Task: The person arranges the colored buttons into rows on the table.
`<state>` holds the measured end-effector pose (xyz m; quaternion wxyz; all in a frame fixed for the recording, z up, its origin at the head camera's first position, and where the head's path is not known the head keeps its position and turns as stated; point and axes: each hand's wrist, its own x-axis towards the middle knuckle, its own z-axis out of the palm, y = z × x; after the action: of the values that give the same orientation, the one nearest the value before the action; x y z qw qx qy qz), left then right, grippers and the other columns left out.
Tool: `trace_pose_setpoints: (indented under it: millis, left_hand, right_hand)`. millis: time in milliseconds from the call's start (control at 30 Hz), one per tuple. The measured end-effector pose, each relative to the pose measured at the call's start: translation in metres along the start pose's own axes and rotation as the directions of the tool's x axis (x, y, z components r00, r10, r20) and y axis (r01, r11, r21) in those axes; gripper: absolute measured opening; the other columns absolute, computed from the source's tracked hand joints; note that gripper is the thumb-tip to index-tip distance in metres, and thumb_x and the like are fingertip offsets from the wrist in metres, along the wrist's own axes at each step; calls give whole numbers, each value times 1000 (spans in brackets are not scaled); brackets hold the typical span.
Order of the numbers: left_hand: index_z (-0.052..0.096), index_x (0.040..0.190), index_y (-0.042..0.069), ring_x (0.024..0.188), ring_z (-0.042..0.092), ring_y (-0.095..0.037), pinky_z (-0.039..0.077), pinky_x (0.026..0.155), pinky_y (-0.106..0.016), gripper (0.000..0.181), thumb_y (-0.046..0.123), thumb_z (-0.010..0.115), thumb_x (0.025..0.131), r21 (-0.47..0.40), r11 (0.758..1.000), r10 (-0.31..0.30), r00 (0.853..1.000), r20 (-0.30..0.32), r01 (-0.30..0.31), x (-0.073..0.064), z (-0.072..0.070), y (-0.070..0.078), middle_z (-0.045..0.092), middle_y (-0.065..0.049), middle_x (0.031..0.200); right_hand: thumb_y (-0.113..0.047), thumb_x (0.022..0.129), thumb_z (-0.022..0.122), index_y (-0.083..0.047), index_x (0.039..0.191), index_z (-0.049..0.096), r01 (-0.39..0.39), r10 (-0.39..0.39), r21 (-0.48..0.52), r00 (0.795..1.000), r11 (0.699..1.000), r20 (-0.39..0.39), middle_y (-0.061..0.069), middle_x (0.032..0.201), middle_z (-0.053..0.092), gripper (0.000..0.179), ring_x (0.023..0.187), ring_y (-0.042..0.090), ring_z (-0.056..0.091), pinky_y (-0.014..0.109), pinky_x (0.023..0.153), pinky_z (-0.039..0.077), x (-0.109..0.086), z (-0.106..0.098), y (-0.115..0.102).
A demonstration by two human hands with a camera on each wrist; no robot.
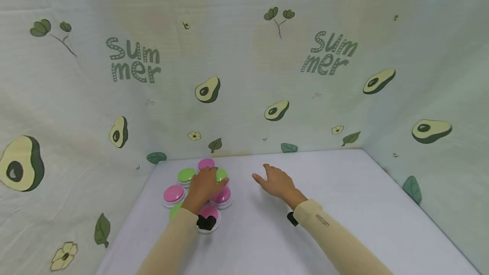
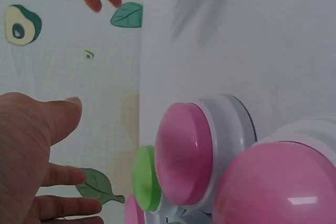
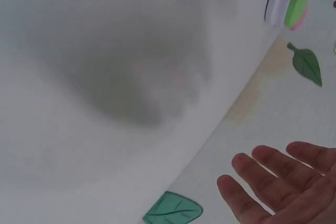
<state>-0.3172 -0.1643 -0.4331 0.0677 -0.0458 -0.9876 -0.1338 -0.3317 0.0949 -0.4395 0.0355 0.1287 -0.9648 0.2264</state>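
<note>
Several round, domed push buttons in pink and green on white bases stand grouped at the left of the white table. My left hand (image 1: pixel 205 186) is over the middle of this group, hiding part of it. In the left wrist view its fingers are spread with nothing between them, apart from the near pink button (image 2: pixel 184 153) and the green button (image 2: pixel 146 178). A larger pink button (image 2: pixel 275 187) fills the lower right corner there. My right hand (image 1: pixel 278 181) hovers over the table right of the group, fingers extended and holding nothing.
The white table (image 1: pixel 344 207) extends to the right of the buttons. A cloth (image 1: pixel 237 46) printed with avocados, leaves and "summer" lettering hangs behind and along both sides. Black straps are on both wrists, below beige sleeves (image 1: pixel 332 232).
</note>
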Motion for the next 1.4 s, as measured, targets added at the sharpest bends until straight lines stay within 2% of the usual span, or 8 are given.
trace_pose_setpoints:
  millis: [133, 267, 433, 533, 667, 967, 1100, 1400]
  left_hand:
    - [62, 140, -2, 130, 57, -45, 49, 109, -65, 65, 46, 71, 98, -31, 999, -15, 1000, -2, 15, -16, 2, -8, 61, -26, 139]
    - [68, 130, -3, 108, 66, -37, 60, 95, -56, 56, 41, 75, 97, -97, 994, -39, 999, 24, 41, -32, 4, -16, 70, -20, 118]
    - [73, 116, -1, 86, 64, -25, 63, 81, -46, 45, 38, 78, 93, -128, 991, -33, 999, 28, 37, -47, 6, -26, 69, -10, 96]
    - [73, 110, 1, 78, 59, -21, 62, 71, -38, 40, 35, 81, 91, -170, 984, -48, 998, 44, 54, -54, 6, -30, 64, -5, 86]
    - [73, 107, 2, 75, 57, -19, 58, 65, -33, 39, 34, 84, 89, -218, 974, -47, 997, 69, 61, -61, 4, -37, 62, -2, 82]
    - [75, 103, 2, 78, 59, -19, 61, 73, -38, 40, 27, 94, 79, -214, 977, 12, 989, 147, 20, -68, -4, -52, 69, -5, 90]
    - [76, 104, 1, 79, 59, -19, 60, 72, -37, 40, 20, 96, 75, -220, 975, 36, 982, 185, 6, -70, -4, -57, 69, -5, 91]
    - [77, 105, 3, 91, 64, -23, 63, 85, -46, 43, 9, 98, 68, -231, 970, 123, 974, 189, -78, -71, 0, -64, 72, -6, 100]
  right_hand:
    - [-56, 104, 57, 4, 148, 54, 55, -56, 22, 998, 998, 23, 24, 147, 59, 74, 135, 42, 56, 59, 110, 51, -1, 17, -13]
    - [-52, 101, 65, 6, 141, 59, 113, -114, 25, 992, 993, 43, 24, 141, 63, 70, 132, 41, 59, 56, 108, 52, -6, 34, -24]
    - [-43, 94, 77, 6, 123, 70, 202, -205, 40, 976, 979, 75, 18, 113, 73, 57, 105, 33, 70, 47, 90, 63, -16, 50, -43]
    - [-39, 90, 82, 3, 113, 74, 238, -245, 69, 964, 969, 108, 11, 97, 72, 49, 86, 22, 66, 37, 76, 63, -23, 58, -57]
    - [-36, 87, 86, -1, 105, 76, 265, -278, 105, 951, 959, 133, 5, 86, 71, 40, 75, 13, 58, 29, 69, 58, -28, 66, -75]
    - [-31, 85, 89, -8, 99, 75, 293, -305, 100, 942, 951, 138, -4, 82, 70, 31, 73, 9, 59, 24, 69, 57, -34, 86, -96]
    - [-31, 85, 88, -10, 95, 74, 285, -299, 105, 942, 953, 154, -8, 74, 63, 28, 66, 8, 54, 22, 62, 53, -35, 93, -101]
    - [-28, 85, 88, -11, 96, 72, 300, -310, 92, 942, 950, 128, -9, 73, 59, 26, 65, 7, 50, 20, 59, 48, -36, 98, -103]
